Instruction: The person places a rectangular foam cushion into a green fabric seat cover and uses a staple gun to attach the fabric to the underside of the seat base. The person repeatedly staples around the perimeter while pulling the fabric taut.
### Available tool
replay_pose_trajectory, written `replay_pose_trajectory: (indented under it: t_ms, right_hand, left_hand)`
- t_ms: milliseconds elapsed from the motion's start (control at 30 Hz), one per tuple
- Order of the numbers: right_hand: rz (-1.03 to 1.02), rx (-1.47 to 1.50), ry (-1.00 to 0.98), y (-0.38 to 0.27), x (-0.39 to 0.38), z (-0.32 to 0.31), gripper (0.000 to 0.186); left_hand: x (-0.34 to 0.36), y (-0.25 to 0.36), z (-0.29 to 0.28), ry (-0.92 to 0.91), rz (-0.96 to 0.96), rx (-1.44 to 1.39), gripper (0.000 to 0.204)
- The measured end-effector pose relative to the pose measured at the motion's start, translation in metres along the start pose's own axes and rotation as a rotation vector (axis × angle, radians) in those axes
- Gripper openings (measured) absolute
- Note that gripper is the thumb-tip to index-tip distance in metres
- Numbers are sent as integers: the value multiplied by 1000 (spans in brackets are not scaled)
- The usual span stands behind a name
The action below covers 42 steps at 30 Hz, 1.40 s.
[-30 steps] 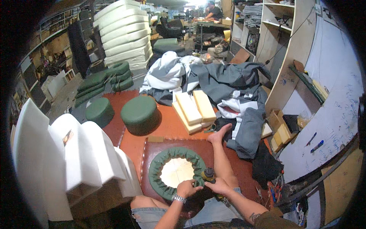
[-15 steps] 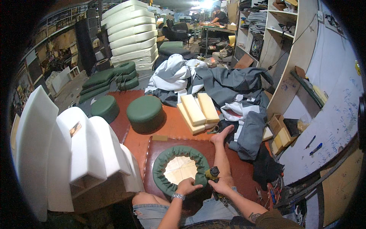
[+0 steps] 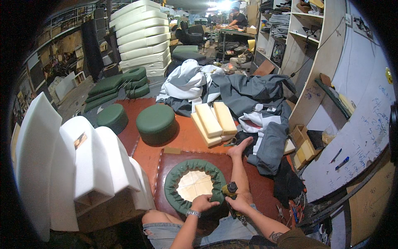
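Note:
Upside down between my legs sits a round stool seat (image 3: 172, 182). Its dark green cover is gathered in folds around a pale wooden base (image 3: 194, 185) that shows in the middle. My left hand (image 3: 203, 203), with a metal watch at the wrist, grips the gathered cover at the near right of the ring, thumb stretched to the right. My right hand (image 3: 237, 203) is closed around a yellow-and-black staple gun (image 3: 229, 189), whose head is against or just beside the ring's right edge. The staple gun's lower part is partly hidden by my hand.
Two finished green round seats (image 3: 156, 123) stand on the red-brown sheet ahead. Yellow foam blocks (image 3: 208, 120) lie beside grey and white fabric (image 3: 248, 95). White foam-covered pieces (image 3: 89, 166) crowd the left. Shears and hand tools (image 3: 296, 209) lie at right; a person (image 3: 238, 18) sits far back.
The whole view has shifted very slightly. Both hands keep their places at the ring, with the staple gun still in my right hand.

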State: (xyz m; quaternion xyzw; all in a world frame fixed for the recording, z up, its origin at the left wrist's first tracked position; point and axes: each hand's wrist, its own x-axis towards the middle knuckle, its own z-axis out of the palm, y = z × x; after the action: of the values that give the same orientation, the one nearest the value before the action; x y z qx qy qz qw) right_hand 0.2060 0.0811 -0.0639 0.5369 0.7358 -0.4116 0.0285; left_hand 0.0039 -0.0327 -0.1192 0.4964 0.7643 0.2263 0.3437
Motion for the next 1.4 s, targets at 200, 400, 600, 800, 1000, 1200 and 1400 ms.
replay_pose_trajectory:
  t_ms: [200, 400, 600, 800, 1000, 1200, 1400]
  right_hand:
    - [23, 67, -76, 1, 1, -3, 65]
    - [-83, -17, 53, 1, 2, 1, 67]
    - [-111, 109, -20, -3, -7, -6, 62]
    - [-23, 61, -37, 5, 6, 3, 51]
    - [-110, 207, -15, 26, 15, 15, 57]
    - [-1, 361, -253, 6, 3, -7, 50]
    - [-291, 258, -203, -16, -14, -54, 52]
  left_hand:
    - [-6, 25, 8, 94, -6, 232, 60]
    - [-5, 29, 8, 264, 13, 389, 47]
    - [0, 13, 13, 239, 23, 471, 50]
    - [7, 16, -4, 105, -13, 374, 51]
    - [5, 22, -7, 45, -51, 477, 55]
    - [8, 7, -2, 136, -11, 462, 75]
    - [1, 4, 2, 286, 9, 378, 71]
